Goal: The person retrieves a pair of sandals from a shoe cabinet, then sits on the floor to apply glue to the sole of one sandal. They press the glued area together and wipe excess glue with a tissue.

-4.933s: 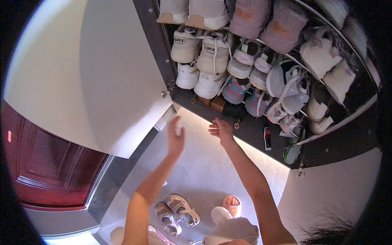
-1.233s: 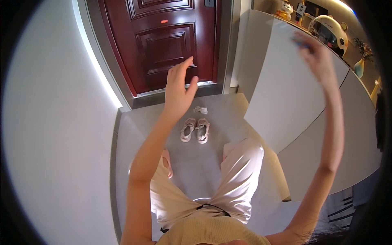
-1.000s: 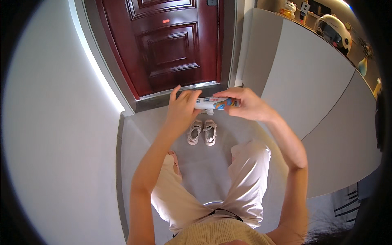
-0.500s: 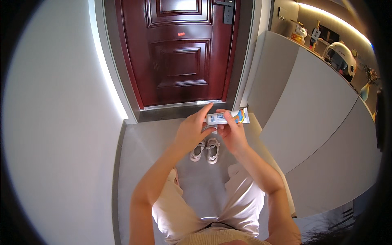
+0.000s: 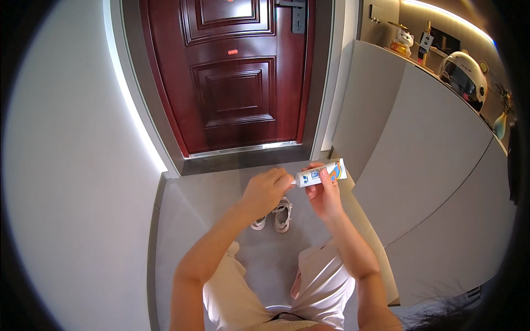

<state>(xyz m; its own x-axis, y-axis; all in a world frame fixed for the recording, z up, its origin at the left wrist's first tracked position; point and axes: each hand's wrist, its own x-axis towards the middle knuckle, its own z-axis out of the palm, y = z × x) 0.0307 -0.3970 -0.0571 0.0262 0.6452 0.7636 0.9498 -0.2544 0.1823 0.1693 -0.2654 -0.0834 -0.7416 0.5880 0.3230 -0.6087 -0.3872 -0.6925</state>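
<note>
In front of me is a white squeeze tube [image 5: 310, 177] with blue print and an orange and blue pattern near its flat crimped end. My right hand [image 5: 324, 194] is closed round its body, thumb on top, the crimped end pointing right. My left hand [image 5: 269, 189] is closed at the narrow left end of the tube, thumb and fingers pinched on the tip. The fingers hide whether a cap sits there. Below the hands, a pair of light open-topped shoes [image 5: 282, 216] stands on the floor, partly covered by my left hand.
A dark red panelled door [image 5: 237, 91] is closed ahead, with a white wall [image 5: 72, 176] to the left. Along the right runs a grey cabinet [image 5: 430, 160]. On its ledge stand a white helmet [image 5: 466, 74], a cat figurine [image 5: 403, 42] and a small vase [image 5: 500, 126].
My left hand has gone from spread fingers beside the tube to a pinch on its tip. The tube now tilts more, and both hands appear lower in view.
</note>
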